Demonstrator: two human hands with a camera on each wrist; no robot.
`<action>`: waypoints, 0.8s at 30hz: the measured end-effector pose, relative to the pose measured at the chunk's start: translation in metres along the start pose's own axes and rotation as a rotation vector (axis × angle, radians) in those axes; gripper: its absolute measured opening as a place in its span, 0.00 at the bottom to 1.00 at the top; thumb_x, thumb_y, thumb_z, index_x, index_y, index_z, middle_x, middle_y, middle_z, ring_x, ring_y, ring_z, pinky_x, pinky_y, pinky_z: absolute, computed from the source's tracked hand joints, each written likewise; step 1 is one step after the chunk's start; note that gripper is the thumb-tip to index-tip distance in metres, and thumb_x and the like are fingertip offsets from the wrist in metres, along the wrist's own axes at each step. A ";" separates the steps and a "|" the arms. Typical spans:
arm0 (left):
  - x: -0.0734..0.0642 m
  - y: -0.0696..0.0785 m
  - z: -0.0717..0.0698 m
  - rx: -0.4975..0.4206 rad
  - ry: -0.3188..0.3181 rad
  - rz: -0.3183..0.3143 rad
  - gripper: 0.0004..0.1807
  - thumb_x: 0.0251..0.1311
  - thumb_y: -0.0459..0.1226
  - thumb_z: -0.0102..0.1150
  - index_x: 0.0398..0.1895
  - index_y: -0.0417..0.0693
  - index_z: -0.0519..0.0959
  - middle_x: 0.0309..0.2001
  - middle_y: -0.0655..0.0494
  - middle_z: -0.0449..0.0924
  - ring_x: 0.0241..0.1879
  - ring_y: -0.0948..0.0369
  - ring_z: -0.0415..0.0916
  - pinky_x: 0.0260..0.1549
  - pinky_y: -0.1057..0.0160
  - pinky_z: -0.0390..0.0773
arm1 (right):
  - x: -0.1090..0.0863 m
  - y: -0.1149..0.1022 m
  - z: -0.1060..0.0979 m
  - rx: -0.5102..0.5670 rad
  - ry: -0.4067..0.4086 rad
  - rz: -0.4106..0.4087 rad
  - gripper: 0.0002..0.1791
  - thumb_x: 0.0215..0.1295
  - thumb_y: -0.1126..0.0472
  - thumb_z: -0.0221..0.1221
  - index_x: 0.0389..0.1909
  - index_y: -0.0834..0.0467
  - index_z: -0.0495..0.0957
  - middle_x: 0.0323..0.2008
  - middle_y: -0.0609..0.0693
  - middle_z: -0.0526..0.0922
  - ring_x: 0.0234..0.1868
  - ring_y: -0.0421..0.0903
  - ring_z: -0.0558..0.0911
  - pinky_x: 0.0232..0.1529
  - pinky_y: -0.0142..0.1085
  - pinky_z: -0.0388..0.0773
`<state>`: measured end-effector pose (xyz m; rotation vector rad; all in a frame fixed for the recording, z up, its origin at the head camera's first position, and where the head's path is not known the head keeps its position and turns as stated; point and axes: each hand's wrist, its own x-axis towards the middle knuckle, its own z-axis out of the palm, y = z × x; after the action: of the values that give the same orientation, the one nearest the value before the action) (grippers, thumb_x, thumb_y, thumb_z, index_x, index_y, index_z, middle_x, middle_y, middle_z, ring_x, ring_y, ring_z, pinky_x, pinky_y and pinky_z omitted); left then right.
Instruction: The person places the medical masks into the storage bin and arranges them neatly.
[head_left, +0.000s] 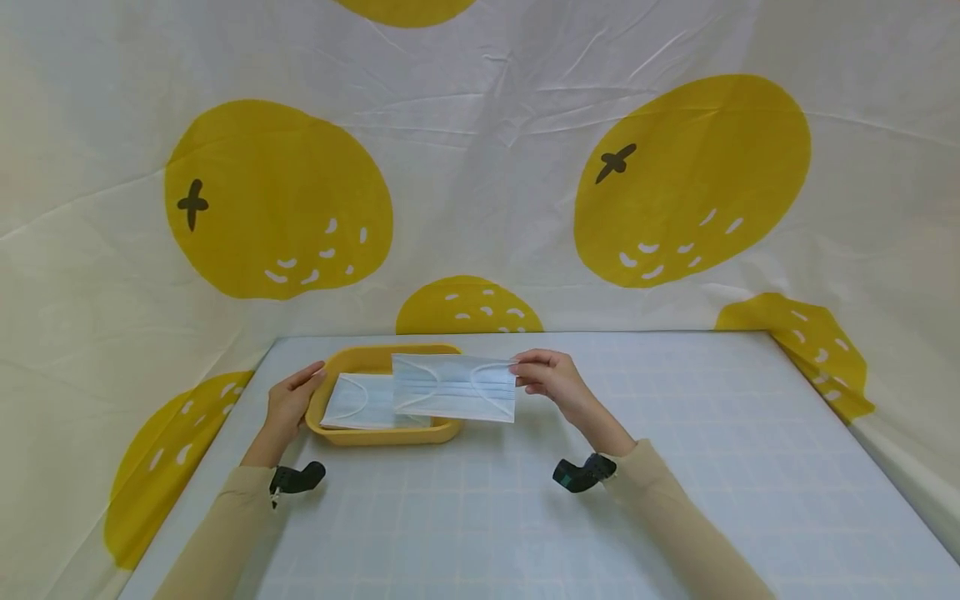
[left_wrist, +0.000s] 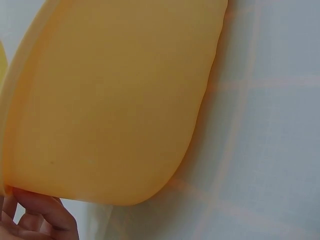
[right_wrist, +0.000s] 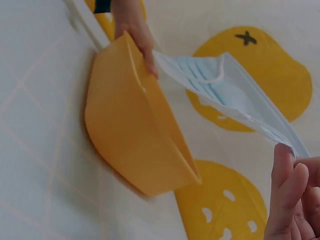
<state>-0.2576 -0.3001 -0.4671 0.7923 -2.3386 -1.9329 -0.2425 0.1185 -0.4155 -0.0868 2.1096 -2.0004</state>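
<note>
My right hand (head_left: 553, 379) pinches a light blue pleated face mask (head_left: 454, 388) by its right edge, between thumb and fingertips. The mask hangs flat in the air, overlapping the right part of a yellow plastic basin (head_left: 422, 437) in the head view. Inside the basin lie more blue masks (head_left: 362, 402) with white ear loops, partly hidden by the raised one. At the basin's left end, my left hand (head_left: 288, 404) grips the rim. The right wrist view shows a finger of the left hand (right_wrist: 134, 30) over that rim. Under the rim, fingers (left_wrist: 47, 212) show in the left wrist view.
The basin stands on a table with a pale blue checked cloth (head_left: 480, 517), left of centre near its back edge. Behind and beside it hangs a white curtain (head_left: 480, 183) with large yellow fruit prints. A dark camera is strapped to each wrist.
</note>
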 end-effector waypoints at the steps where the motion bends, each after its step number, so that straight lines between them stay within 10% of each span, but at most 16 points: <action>1: 0.000 0.000 0.000 0.001 0.000 0.005 0.30 0.65 0.51 0.54 0.69 0.54 0.67 0.72 0.53 0.61 0.68 0.58 0.63 0.39 0.80 0.77 | 0.001 0.001 0.003 0.006 0.003 0.005 0.16 0.65 0.60 0.60 0.49 0.66 0.79 0.32 0.43 0.83 0.30 0.40 0.81 0.32 0.24 0.79; 12: -0.001 0.002 -0.001 0.019 -0.002 0.016 0.31 0.63 0.53 0.56 0.69 0.55 0.68 0.70 0.50 0.64 0.46 0.74 0.72 0.33 0.80 0.78 | 0.006 0.001 0.035 0.023 -0.014 0.004 0.15 0.64 0.61 0.60 0.48 0.66 0.80 0.36 0.48 0.84 0.29 0.39 0.81 0.32 0.25 0.79; 24: -0.001 0.002 -0.001 -0.006 -0.019 0.004 0.31 0.64 0.51 0.56 0.69 0.55 0.67 0.71 0.51 0.62 0.60 0.65 0.70 0.35 0.80 0.78 | 0.017 0.001 0.069 0.065 -0.020 -0.027 0.13 0.63 0.62 0.62 0.45 0.66 0.81 0.34 0.48 0.86 0.27 0.38 0.82 0.31 0.25 0.79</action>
<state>-0.2572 -0.3004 -0.4645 0.7721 -2.3421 -1.9539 -0.2445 0.0480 -0.4218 -0.1234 2.0398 -2.0729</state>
